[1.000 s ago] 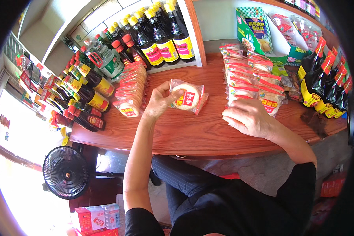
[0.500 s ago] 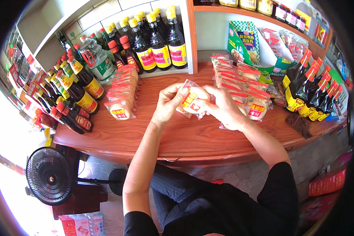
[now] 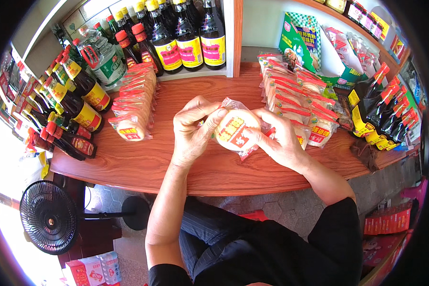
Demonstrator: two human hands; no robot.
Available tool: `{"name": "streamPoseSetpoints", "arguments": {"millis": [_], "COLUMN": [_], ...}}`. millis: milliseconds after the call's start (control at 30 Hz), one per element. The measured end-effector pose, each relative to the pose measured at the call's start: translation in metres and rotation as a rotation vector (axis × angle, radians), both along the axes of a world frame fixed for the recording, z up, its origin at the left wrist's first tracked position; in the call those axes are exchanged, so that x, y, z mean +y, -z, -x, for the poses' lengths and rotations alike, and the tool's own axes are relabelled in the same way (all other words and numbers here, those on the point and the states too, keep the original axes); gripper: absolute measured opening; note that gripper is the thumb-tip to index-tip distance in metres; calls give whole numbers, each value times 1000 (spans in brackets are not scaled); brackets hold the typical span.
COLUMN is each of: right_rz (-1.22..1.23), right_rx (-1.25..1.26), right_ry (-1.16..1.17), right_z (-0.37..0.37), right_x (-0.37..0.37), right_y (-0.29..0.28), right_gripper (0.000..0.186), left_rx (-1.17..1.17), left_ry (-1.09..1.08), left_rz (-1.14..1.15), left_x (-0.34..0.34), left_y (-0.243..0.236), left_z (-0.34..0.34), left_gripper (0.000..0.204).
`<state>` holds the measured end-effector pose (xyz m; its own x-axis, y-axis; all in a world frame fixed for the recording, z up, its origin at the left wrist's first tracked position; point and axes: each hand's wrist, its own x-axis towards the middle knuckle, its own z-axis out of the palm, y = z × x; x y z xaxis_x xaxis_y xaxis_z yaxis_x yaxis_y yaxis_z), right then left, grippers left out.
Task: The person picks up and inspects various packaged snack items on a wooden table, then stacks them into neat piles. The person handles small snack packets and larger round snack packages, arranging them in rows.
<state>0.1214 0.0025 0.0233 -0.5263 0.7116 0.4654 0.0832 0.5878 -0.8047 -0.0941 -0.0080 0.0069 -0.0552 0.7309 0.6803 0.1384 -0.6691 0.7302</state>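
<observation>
A clear packet point(image 3: 234, 129) with a pale round cake and a red and yellow label was held up just above the wooden desk point(image 3: 143, 162), pretty much in the middle. It was pinched from both sides, the left hand point(image 3: 193, 127) closed on its left edge and the right hand point(image 3: 277, 137) closed on its right edge. Rows of similar packets point(image 3: 134, 102) were lined up to the left and more packets point(image 3: 298, 95) to the right, with dark sauce bottles point(image 3: 188, 35) stood on the shelf behind.
</observation>
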Motion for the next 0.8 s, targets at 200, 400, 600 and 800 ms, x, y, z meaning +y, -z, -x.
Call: {"name": "streamPoseSetpoints", "arguments": {"millis": [200, 400, 600, 800], "right_rz": [103, 67, 180, 212], "right_rx": [-41, 31, 80, 313], "right_ry": [-18, -47, -47, 40], "right_z": [-3, -3, -2, -3], "right_x": [2, 3, 3, 2], "right_y": [-3, -2, -6, -6], "right_gripper": [26, 25, 23, 24], "left_rx": [62, -219, -36, -453], "left_ry": [-63, 44, -147, 171], "left_rz": [-14, 174, -56, 209], "left_x": [-2, -7, -6, 2], "left_y": [-2, 2, 0, 5], "left_z": [6, 6, 3, 2], "left_gripper": [16, 17, 14, 43]}}
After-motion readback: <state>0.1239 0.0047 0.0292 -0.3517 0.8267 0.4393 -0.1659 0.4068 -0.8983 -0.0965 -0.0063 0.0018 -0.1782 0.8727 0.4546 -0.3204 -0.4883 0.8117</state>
